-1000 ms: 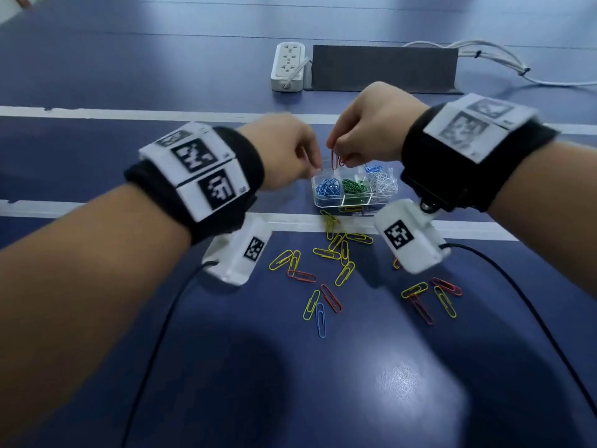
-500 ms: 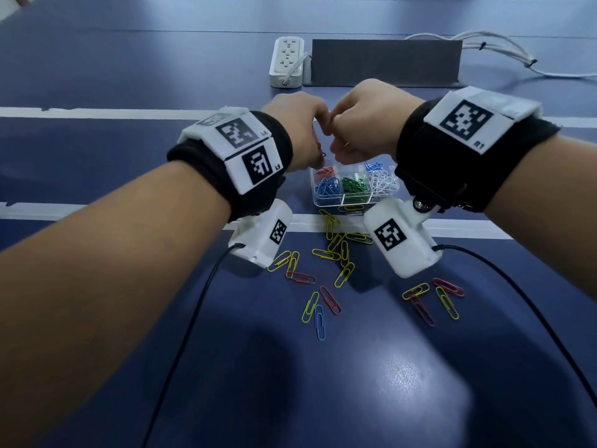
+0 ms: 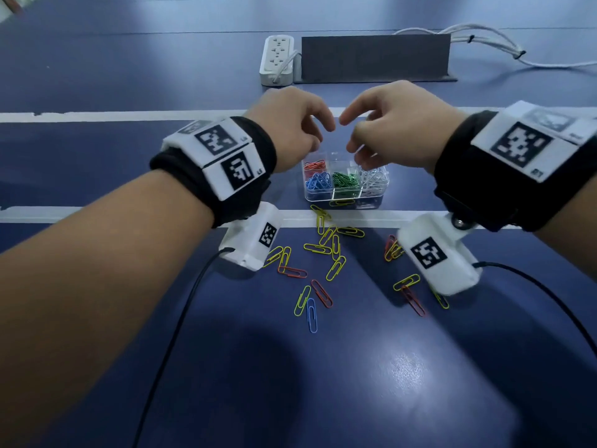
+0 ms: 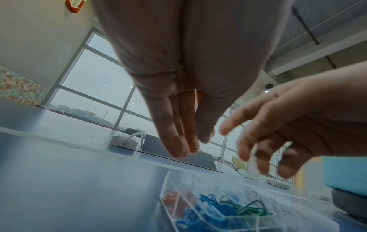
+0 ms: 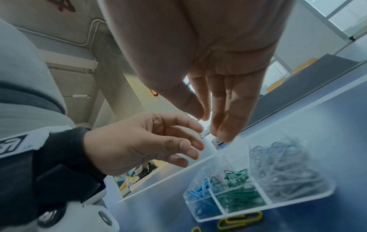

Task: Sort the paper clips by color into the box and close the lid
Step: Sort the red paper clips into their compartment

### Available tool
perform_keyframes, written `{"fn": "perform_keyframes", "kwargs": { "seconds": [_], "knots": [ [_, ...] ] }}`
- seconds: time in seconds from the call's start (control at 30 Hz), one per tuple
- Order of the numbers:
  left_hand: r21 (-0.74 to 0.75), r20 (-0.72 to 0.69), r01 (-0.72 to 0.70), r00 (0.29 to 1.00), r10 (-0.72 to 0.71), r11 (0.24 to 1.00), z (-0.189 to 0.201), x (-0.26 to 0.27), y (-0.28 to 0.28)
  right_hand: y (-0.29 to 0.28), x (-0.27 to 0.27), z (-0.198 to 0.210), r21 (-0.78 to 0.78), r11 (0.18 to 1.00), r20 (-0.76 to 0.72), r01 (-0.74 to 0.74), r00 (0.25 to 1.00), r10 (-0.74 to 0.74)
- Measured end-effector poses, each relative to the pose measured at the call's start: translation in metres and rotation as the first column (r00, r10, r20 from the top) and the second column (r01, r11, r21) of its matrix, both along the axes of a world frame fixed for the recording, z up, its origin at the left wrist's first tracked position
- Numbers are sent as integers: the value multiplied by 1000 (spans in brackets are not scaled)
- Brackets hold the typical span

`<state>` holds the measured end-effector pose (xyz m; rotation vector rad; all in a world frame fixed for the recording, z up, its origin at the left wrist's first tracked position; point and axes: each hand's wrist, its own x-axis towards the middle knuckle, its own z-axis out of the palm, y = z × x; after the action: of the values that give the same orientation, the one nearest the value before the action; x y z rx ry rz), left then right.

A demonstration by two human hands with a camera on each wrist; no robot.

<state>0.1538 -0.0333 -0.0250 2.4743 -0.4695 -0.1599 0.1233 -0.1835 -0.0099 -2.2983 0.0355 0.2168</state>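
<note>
Sorting is partly done: clear plastic compartment box holds red, blue, green and white clips; yellow, red and blue loose paper clips remain on dark blue tabletop; left hand and right hand hover above the box, released, holding nothing.

Yellow clips, navy table

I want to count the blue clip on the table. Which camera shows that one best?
The head view. The loose blue paper clip lies in plain sight on the table, nearest the camera, beside a yellow clip. Neither wrist view shows it: both look over the clear box, so the only blue clips there are the ones sorted inside.
</note>
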Motion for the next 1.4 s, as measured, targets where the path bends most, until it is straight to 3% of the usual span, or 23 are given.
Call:
{"fn": "perform_keyframes", "kwargs": {
  "seconds": [0.1,0.2,0.33,0.63,0.73,0.87,1.0,1.1,1.3,1.4],
  "knots": [
    [19,36,-12,999,11,1000,-1,-5,16,-15,-15,1,-235,964,29,-127,990,138],
    [172,-16,54,999,-52,984,-1,-19,38,-24,-36,1,-398,867,-47,-301,950,308],
    [406,-83,97,994,-69,909,-8,-39,62,-26,-56,-6,-517,716,-176,-469,877,447],
    [474,-70,164,986,-148,865,-16,-50,76,-32,-52,-14,-677,488,-225,-552,785,577],
    [510,-51,189,980,-190,839,-16,-51,76,-32,-56,-12,-710,471,-216,-524,798,562],
    [519,-51,200,978,-203,831,-16,-55,76,-28,-58,-14,-677,507,-252,-533,815,522],
    [381,-61,207,978,-199,901,-13,-66,69,-24,-58,-18,-648,554,-234,-522,829,508],
    [306,-98,270,963,-252,913,-12,-74,59,-22,-56,-20,-627,590,-160,-509,825,541],
    [319,-141,315,948,-285,894,-12,-83,41,-21,-48,-21,-651,545,-130,-529,785,606],
    [327,-175,321,945,-276,889,-14,-84,36,-22,-50,-20,-641,561,-115,-524,788,604]
  ]
}}
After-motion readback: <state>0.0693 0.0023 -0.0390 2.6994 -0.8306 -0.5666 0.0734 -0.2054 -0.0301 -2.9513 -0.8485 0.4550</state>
